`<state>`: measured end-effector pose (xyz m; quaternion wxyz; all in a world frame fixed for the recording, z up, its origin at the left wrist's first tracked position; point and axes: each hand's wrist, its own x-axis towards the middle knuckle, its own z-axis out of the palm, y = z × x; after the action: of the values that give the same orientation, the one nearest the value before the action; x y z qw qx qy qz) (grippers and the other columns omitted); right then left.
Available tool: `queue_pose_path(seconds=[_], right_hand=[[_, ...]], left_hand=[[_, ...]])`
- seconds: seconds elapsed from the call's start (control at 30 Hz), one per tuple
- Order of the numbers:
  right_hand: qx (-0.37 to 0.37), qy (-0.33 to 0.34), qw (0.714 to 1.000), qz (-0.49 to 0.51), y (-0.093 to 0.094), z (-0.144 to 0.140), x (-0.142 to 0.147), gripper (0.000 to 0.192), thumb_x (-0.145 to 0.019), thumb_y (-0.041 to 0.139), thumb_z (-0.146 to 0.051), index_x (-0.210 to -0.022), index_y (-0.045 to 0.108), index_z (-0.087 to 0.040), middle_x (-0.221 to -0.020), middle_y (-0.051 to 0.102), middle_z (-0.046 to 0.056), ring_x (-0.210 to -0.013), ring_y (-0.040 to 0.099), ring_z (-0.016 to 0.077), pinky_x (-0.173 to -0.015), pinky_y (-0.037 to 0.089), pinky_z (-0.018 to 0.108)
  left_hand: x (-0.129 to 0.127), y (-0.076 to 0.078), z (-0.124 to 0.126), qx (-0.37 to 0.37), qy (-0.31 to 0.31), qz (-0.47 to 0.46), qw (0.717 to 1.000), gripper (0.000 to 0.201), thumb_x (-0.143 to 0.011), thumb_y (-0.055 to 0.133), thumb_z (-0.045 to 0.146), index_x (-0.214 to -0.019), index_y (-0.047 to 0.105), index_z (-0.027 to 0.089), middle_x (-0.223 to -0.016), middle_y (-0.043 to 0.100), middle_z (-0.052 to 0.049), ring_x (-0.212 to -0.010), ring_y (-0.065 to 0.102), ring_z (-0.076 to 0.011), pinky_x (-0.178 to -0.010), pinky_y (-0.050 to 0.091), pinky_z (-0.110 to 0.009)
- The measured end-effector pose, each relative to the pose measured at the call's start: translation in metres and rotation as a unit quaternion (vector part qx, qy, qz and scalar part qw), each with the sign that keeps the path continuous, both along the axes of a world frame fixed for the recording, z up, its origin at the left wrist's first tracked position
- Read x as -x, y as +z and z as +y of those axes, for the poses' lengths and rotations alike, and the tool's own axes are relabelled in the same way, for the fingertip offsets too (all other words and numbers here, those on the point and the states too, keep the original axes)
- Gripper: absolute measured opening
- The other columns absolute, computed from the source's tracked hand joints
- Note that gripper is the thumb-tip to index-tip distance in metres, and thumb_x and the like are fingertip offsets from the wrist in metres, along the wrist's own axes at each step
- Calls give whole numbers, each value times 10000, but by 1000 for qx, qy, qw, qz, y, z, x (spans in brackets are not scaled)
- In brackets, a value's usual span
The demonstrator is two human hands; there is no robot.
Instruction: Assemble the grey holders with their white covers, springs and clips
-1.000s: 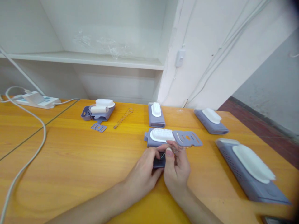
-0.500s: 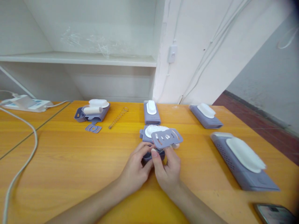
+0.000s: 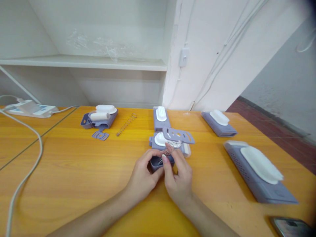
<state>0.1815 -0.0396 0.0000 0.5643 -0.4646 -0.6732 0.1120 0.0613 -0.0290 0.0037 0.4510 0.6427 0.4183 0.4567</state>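
Observation:
My left hand (image 3: 143, 172) is wrapped around a small purple-grey plastic housing (image 3: 155, 166) with a dark, hollow inside. A thin metal spring (image 3: 160, 160) stands in that opening, its coils reaching up past the rim. The fingers of my right hand (image 3: 180, 174) are closed on the upper coils. Just beyond my fingertips, a flat slotted plate (image 3: 179, 135) tilts at the spring's far end; whether it is fixed there I cannot tell. Behind it lies a purple body with a white bristled brush (image 3: 160, 140), partly covered by the plate.
A loose spring (image 3: 126, 124) lies left of centre, near a slotted plate (image 3: 100, 135) and an opened purple box with a white roller (image 3: 99, 116). More purple boxes with white brushes (image 3: 161, 114) stand behind and right. A phone (image 3: 292, 227) and a power strip (image 3: 37, 110) lie at the sides.
The slotted plate has shifted up and away from my hands, and more spring coils show. My right fingers have moved up along the spring. My left hand stays around the housing.

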Motion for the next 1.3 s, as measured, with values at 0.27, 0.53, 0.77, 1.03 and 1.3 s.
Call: queue_pose_path(seconds=[0.27,0.53,0.77,1.03,1.3], right_hand=[[15,-43,999,2,-4,1,-3,253,-873,493,-165,-1112,567,-203,-1098,616,77,-1035,572,201,-875,462,352],[4,-42,999,2,-4,1,-3,271,-867,497,-160,-1127,561,-202,-1090,615,79,-1008,576,199,-882,458,366],[3,-32,999,10,1,2,-2,242,-854,508,-163,-1086,571,-193,-1003,627,78,-957,581,202,-850,472,378],[18,-38,999,18,1,2,-2,245,-843,516,-173,-1081,574,-193,-1007,623,73,-955,583,200,-857,469,370],[37,-34,997,55,-4,3,-3,266,-827,547,-182,-1089,584,-196,-1002,638,68,-927,604,198,-841,487,366]], left_hand=[[2,-7,-1,15,72,33,997,341,-674,713,216,-974,551,217,-982,626,-28,-930,592,-177,-843,463,-300],[2,-1,0,25,21,25,999,321,-698,687,189,-980,533,203,-994,624,-29,-919,588,-165,-839,461,-285],[2,-10,0,-1,15,57,998,308,-728,652,202,-1014,537,202,-1040,611,-65,-950,579,-196,-855,451,-327],[3,-6,0,-13,20,65,998,297,-726,650,199,-1002,541,203,-1034,607,-60,-937,578,-190,-842,446,-319],[5,-5,0,-40,60,101,992,311,-712,666,195,-992,530,198,-1017,571,-54,-968,536,-195,-841,424,-325]])
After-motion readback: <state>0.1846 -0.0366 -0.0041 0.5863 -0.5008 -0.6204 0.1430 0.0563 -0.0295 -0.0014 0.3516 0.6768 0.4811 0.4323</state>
